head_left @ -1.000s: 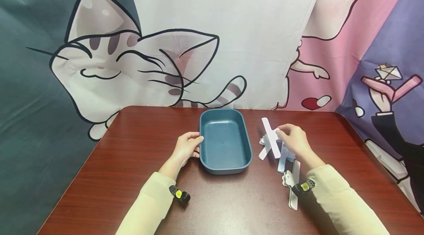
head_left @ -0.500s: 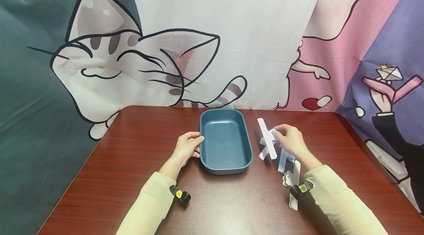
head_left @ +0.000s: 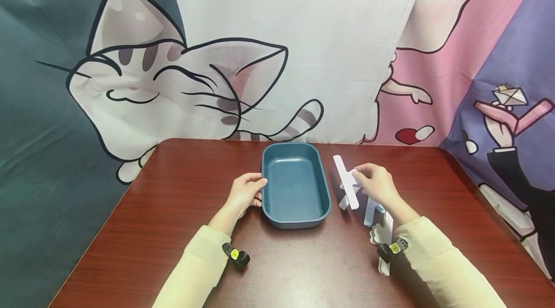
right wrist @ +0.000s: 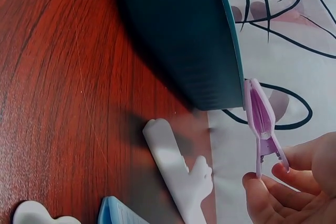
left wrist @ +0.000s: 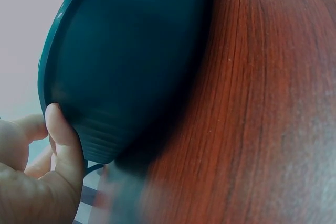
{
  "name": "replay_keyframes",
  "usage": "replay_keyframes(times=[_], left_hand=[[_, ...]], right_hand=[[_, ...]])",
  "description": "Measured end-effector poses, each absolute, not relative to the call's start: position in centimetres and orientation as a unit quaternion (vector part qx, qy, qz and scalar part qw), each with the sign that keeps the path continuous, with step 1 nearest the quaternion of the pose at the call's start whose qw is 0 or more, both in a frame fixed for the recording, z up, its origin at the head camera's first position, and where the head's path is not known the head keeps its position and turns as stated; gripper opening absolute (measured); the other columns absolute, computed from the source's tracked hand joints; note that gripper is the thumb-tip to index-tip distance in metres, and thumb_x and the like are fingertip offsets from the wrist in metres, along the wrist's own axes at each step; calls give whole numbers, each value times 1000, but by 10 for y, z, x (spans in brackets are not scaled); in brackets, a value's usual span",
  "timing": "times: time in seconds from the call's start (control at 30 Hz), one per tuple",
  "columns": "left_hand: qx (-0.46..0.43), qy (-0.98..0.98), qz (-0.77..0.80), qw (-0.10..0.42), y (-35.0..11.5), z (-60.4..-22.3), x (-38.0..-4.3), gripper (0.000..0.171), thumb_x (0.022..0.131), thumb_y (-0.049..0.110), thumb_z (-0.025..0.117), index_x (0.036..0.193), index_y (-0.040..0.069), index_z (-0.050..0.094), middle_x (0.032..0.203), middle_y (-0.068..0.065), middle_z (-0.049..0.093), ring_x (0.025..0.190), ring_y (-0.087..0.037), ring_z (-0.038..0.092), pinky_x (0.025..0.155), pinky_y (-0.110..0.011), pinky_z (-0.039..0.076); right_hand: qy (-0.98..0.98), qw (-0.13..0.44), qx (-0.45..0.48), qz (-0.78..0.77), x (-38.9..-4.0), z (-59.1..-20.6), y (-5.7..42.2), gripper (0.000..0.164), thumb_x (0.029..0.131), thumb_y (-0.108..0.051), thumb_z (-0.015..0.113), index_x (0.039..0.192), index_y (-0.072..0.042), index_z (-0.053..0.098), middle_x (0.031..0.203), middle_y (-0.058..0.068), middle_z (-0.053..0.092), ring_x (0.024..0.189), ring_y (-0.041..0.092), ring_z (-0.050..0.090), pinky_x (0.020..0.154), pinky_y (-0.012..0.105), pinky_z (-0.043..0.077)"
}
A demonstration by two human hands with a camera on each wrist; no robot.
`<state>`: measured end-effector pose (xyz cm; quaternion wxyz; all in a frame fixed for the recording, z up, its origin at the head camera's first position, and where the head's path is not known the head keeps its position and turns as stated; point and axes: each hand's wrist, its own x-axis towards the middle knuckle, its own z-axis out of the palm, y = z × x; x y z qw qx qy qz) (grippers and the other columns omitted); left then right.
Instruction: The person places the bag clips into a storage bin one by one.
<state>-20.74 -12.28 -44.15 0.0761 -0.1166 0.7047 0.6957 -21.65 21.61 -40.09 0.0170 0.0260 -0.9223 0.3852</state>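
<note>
The right hand (head_left: 377, 185) pinches a lilac bag clip (head_left: 345, 182) between thumb and fingertips. In the right wrist view the bag clip (right wrist: 260, 111) is held off the table, its handles between the fingers (right wrist: 283, 192). A deep blue-green plastic box (head_left: 297, 224) stands on the table to its left. With the thumb at its rim, the left hand (head_left: 244, 192) grips the box's left side; the left wrist view shows that box's outer wall (left wrist: 126, 66). Below the lilac clip lies a white bag clip (right wrist: 168, 153), partly hidden in the head view.
Nearer the person lie a light blue clip (head_left: 369, 211) and a white clip with a scalloped handle (head_left: 377, 234), partly covered by the right wrist's camera (head_left: 386, 251). The brown wooden table (head_left: 173, 211) ends at a printed cat curtain (head_left: 243, 4) behind.
The right hand has moved slightly left, carrying the lilac bag clip toward the box. The left hand and the box have stayed in place.
</note>
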Motion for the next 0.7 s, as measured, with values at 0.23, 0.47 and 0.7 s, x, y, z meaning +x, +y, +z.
replay_keyframes(times=[0.23, 0.47, 0.7], left_hand=[[-119, 702, 698, 76, -123, -442, -208, 38, 87, 13, 65, 122, 2, 57, 65, -4, 55, 45, -9, 49, 39, -23, 47], [-114, 705, 696, 75, -122, -442, -207, 39, 88, 12, 64, 123, 0, 55, 65, -4, 55, 45, -9, 49, 39, -23, 47], [-118, 709, 691, 75, -122, -442, -207, 38, 88, 13, 64, 123, 2, 56, 65, -5, 55, 45, -9, 49, 39, -23, 47]], right_hand=[[-919, 9, 32, 392, -216, -400, 212, 32, 94, -22, 57, 113, 2, 61, 99, 23, 67, 66, 27, 68, 55, 25, 54], [-916, -2, 38, 399, -214, -398, 210, 31, 94, -22, 57, 113, 2, 61, 100, 24, 66, 67, 28, 67, 56, 25, 54], [-913, -15, 37, 406, -213, -398, 209, 31, 94, -21, 57, 114, 2, 61, 103, 24, 65, 70, 27, 66, 59, 28, 56]])
